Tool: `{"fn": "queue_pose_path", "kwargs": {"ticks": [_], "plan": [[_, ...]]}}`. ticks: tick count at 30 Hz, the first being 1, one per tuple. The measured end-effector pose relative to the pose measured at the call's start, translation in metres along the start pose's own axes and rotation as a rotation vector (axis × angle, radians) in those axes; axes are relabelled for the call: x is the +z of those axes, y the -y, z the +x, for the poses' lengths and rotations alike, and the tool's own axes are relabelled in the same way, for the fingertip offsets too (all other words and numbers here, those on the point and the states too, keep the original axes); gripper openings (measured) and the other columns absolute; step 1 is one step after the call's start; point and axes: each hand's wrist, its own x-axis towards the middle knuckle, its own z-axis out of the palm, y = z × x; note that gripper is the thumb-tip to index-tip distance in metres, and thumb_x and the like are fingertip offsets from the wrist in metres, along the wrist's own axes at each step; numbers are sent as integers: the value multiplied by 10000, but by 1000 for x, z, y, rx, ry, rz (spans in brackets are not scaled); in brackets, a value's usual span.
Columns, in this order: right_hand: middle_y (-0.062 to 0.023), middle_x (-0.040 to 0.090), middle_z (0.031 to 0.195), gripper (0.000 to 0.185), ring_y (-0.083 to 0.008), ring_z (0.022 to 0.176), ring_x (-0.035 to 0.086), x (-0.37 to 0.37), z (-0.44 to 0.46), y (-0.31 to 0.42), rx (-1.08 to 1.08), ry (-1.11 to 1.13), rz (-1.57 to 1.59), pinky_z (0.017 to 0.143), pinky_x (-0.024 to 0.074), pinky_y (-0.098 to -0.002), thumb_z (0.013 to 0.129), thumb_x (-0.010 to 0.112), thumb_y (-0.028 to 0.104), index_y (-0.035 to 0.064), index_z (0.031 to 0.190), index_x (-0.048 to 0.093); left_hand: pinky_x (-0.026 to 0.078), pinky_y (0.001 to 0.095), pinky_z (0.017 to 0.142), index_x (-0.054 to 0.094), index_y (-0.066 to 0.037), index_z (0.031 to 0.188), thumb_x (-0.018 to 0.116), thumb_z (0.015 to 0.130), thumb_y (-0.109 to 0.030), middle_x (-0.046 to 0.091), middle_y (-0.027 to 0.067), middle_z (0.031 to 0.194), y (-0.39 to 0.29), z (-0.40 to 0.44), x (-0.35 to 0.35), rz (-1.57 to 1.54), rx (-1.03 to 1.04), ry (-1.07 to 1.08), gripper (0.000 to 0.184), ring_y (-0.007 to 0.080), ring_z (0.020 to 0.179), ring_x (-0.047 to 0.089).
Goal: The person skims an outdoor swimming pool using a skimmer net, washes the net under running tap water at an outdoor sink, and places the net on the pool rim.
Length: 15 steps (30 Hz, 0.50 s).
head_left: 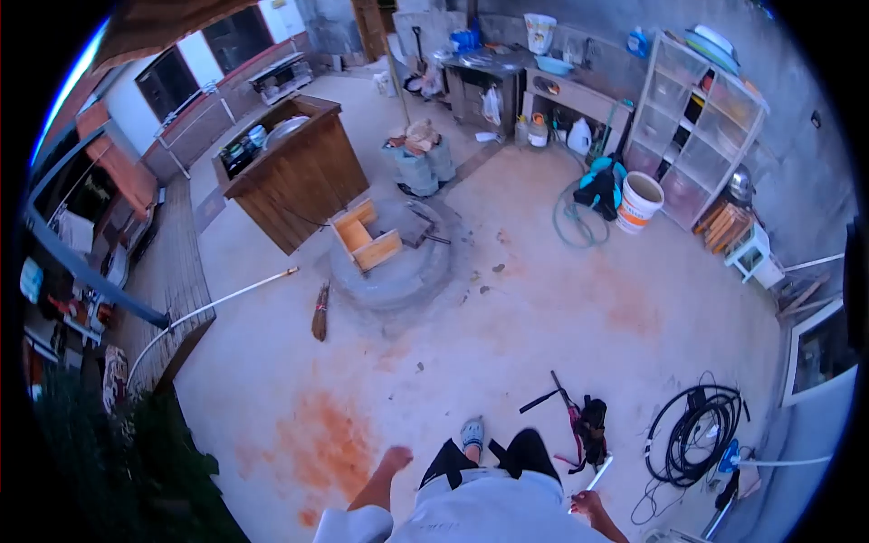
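My left hand point(396, 458) hangs at my side above the concrete floor, fingers curled in, and I see nothing in it. On the other side my right hand point(587, 503) is closed around a thin white rod point(601, 471), which slants up and away from it. Just beyond the rod's end, a black and red strapped bundle point(591, 430) with a dark pole lies on the floor. My foot in a grey-blue clog point(472, 434) steps forward between the hands.
A coiled black hose point(692, 443) lies at the right. Ahead, a round concrete base point(389, 281) bears a wooden frame point(364, 237), with a hand broom point(320, 312) beside it. Farther off stand a wooden cabinet point(299, 185), a white bucket point(640, 201) and a shelf rack point(697, 127).
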Motion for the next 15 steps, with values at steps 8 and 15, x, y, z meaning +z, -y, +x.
{"fn": "queue_pose_path", "kwargs": {"ticks": [8, 15], "plan": [[-141, 610, 677, 199, -249, 583, 638, -31, 83, 137, 16, 22, -25, 554, 561, -375, 822, 604, 130, -37, 722, 562, 509, 297, 694, 640, -39, 984, 667, 740, -106, 662, 107, 856, -9, 146, -262, -802, -119, -525, 254, 197, 741, 627], [-138, 581, 661, 148, -238, 543, 603, -124, 214, 319, -110, 24, 115, 478, 541, -372, 847, 575, 84, -13, 753, 515, 499, 339, 774, 667, -152, 857, 649, 716, -281, 660, 32, 873, 53, 213, -188, -522, 88, -188, 192, 209, 848, 619]]}}
